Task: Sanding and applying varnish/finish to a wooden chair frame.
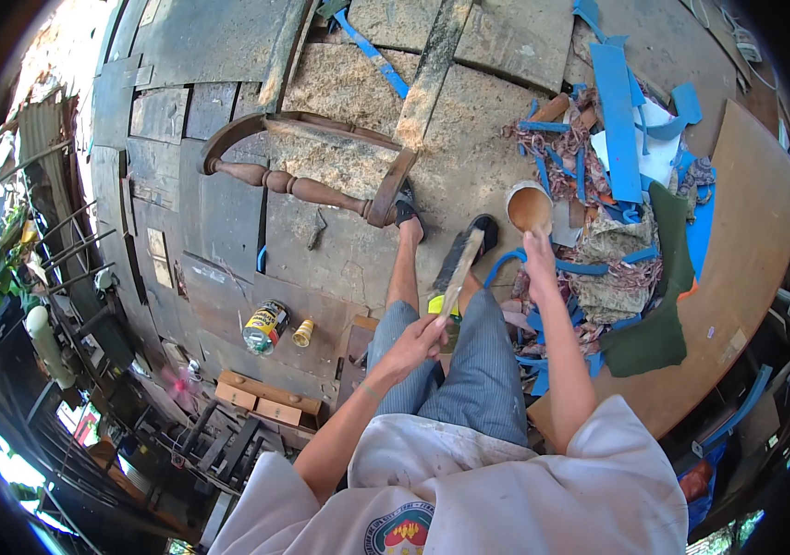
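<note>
My left hand [421,342], over my lap, is closed around a long, flat, pale-edged tool [461,270]. Its exact kind is unclear against the dark shoe behind it. A bright yellow-green patch [436,304] shows beside its lower end. My right hand [537,257], farther to the right, grips a round container [530,207] whose open top shows a tan-brown inside. Beyond my feet, on the floor, lies a curved brown wooden frame [219,148] with a turned spindle [307,188]. One end of the frame is close to my left foot.
Blue strips [617,120], stringy scraps and rags lie heaped at the right, beside a dark green cloth [658,287] and a curved brown board [737,240]. A jar with a yellow and black label [267,322] and a small yellow container [303,333] stand left of my legs. Sawdust [339,92] covers the floor ahead.
</note>
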A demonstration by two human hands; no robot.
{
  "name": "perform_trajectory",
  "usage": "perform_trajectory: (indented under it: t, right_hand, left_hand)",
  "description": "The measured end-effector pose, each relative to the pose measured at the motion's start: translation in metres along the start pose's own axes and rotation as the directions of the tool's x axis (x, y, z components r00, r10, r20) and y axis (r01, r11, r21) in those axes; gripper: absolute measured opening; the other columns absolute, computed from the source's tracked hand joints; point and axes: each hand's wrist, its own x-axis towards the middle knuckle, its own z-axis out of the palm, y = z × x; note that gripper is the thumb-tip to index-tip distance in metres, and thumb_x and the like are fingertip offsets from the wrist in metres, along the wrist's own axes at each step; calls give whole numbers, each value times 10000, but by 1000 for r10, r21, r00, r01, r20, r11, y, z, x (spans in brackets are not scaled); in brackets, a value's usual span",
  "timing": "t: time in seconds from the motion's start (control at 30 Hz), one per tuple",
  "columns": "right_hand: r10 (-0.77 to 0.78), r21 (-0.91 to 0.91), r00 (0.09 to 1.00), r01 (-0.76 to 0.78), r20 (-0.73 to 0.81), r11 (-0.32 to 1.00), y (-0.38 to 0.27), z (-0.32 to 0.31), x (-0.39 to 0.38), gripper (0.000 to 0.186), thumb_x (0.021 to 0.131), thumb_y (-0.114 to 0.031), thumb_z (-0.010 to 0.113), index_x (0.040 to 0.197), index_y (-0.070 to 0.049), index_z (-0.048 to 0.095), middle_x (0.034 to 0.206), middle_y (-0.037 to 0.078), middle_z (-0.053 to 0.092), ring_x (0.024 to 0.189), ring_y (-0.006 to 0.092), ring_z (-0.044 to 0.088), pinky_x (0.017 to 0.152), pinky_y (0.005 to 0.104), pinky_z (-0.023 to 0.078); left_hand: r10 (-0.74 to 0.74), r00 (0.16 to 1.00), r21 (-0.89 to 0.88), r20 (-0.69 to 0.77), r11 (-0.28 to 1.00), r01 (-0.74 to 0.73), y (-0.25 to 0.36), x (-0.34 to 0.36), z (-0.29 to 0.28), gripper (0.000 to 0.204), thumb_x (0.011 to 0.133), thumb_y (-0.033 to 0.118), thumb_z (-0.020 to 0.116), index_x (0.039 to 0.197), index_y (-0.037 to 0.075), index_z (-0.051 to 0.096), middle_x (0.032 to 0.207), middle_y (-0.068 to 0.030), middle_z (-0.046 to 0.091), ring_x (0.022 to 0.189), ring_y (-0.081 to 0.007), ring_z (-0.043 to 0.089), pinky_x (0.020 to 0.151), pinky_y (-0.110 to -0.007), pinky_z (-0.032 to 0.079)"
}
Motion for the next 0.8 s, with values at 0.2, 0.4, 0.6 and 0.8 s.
perform_trajectory:
  t: [0.2,0.4,0.6,0.8]
  right_hand:
    - [85,509,853,-383,514,771,-71,-1,-88,490,987,-381,497,1322,-27,446,1116,123,636,1047,201,586,913,372,460]
    - [-95,383,926,-57,365,922,-109,-2,-61,309,957,-293,583,1117,-46,491,1013,108,632,901,181,631,784,330,537]
    - [-333,50,901,332,278,942,-147,13,-3,386,932,-248,594,1191,-16,428,878,138,634,699,191,625,676,324,517]
    - [-630,-489,683,719,368,494,-169,59,26,554,942,-291,527,1437,-155,318,957,266,631,838,456,614,736,515,468]
  left_hand:
    - [283,956,51,-79,959,-280,23,69,79,353,1019,374,419,1141,64,536,786,-9,486,619,-76,438,595,-251,430]
    - [559,818,296,-135,810,-505,46,78,84,394,994,359,477,1138,-3,533,827,-82,536,703,-170,537,651,-307,466]
    - [547,375,239,-748,749,-617,105,22,4,338,954,312,582,975,-26,580,831,-75,591,766,-126,538,702,-274,453]
    - [495,148,351,-856,768,-535,150,26,-112,544,849,451,686,1024,-58,603,855,-95,613,775,-173,563,736,-316,467]
